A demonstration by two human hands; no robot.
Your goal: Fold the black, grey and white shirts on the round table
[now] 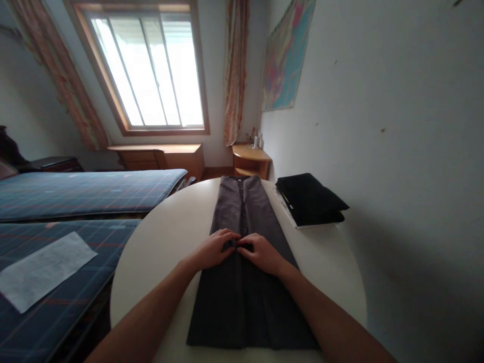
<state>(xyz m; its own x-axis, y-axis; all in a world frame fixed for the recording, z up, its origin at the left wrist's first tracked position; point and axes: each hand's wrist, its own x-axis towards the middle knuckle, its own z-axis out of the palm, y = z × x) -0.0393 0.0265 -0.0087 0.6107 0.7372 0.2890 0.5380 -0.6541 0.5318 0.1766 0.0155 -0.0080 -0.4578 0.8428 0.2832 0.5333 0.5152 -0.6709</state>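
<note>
A long dark grey garment [227, 212] lies flat on the round white table [162, 237], narrow at the far end and wider at the near hem. A small pale label shows at its far end, and a line or opening runs down its middle. Whether it is trousers or a skirt I cannot tell. My left hand [217, 248] pinches the cloth at the middle line, fingers curled. Right beside it, my right hand [260, 253] pinches the same spot from the other side, its fingertips nearly meeting the left ones.
A folded black cloth [312, 199] rests on a white sheet at the table's right, near the wall. Plaid mattresses [91, 194] stand to the left, with a sheet of paper [47, 272] on the nearer one. Wooden desks [181, 156] are under the window.
</note>
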